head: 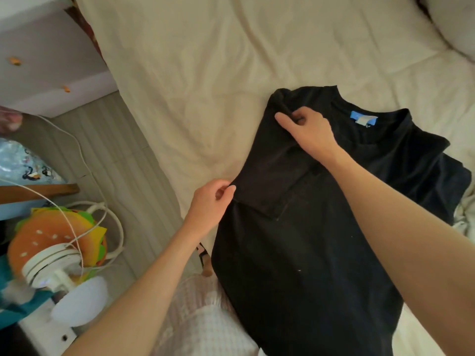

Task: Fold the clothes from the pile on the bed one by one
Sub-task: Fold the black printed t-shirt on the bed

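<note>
A black T-shirt (pixel 308 253) lies spread on the cream bed sheet (pixel 192 86), its collar with a blue label (pixel 363 118) pointing away from me. Its left sleeve is folded in over the body. My left hand (pixel 212 204) pinches the folded edge at the shirt's left side. My right hand (pixel 305 129) pinches the fabric at the left shoulder, near the collar. The shirt's right sleeve (pixel 447 176) lies crumpled towards the bed's right edge.
A white pillow (pixel 455 24) sits at the far right corner. Left of the bed is wooden floor (pixel 115 155) with white cables, a burger-shaped cushion (pixel 59 235), a white fan-like device (pixel 51 263) and a white cabinet (pixel 38 60). White cloth (pixel 466 219) lies at the right edge.
</note>
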{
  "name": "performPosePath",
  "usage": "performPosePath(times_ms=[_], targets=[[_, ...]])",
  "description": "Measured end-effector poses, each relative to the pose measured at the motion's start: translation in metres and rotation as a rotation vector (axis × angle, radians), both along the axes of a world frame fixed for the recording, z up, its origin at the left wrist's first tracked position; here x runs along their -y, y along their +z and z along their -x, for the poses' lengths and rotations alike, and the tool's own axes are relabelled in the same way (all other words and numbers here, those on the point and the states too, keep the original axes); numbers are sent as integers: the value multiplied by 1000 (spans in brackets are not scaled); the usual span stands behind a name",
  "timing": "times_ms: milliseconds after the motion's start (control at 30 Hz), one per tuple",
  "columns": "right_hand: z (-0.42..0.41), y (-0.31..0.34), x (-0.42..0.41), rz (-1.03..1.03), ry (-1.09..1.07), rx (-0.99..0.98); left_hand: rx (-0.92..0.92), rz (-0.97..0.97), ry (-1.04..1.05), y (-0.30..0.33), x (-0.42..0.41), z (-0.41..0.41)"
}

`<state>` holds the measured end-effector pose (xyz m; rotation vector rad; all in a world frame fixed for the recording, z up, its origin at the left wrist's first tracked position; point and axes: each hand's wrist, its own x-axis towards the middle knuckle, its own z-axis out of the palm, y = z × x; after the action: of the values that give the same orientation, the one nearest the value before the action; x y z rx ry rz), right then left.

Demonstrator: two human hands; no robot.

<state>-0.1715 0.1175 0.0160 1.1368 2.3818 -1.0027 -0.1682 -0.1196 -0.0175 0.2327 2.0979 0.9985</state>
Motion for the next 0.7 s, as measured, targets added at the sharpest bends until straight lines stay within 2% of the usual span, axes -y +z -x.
performPosePath(times_ms=[133, 200, 267, 333, 367, 433, 533, 633, 700], targets=[[-37, 1, -10, -42, 57, 118, 210, -96, -70, 1, 2, -3], [-47, 0, -16, 18, 35, 171, 96, -40, -175, 0, 4, -6], [-51, -1, -23, 124, -28, 220, -141, 34, -265, -2, 6, -7], [-57, -2, -28, 194, -138, 195, -299, 49, -265, -5, 10, -7], [-61, -3, -29, 195, -202, 159, -314, 38, -248, -7, 11, -7], [-70, -4, -28, 175, -347, 85, -243, -8, -181, -9, 13, -5], [-85, -4, -15, 203, -641, -34, -28, -32, -52, -8, 14, -2], [-104, -5, 13, 369, -952, -112, 189, -73, 83, -9, 13, -1], [-118, -10, 38, 430, -1000, -87, 336, -142, 194, -7, 8, 0]])
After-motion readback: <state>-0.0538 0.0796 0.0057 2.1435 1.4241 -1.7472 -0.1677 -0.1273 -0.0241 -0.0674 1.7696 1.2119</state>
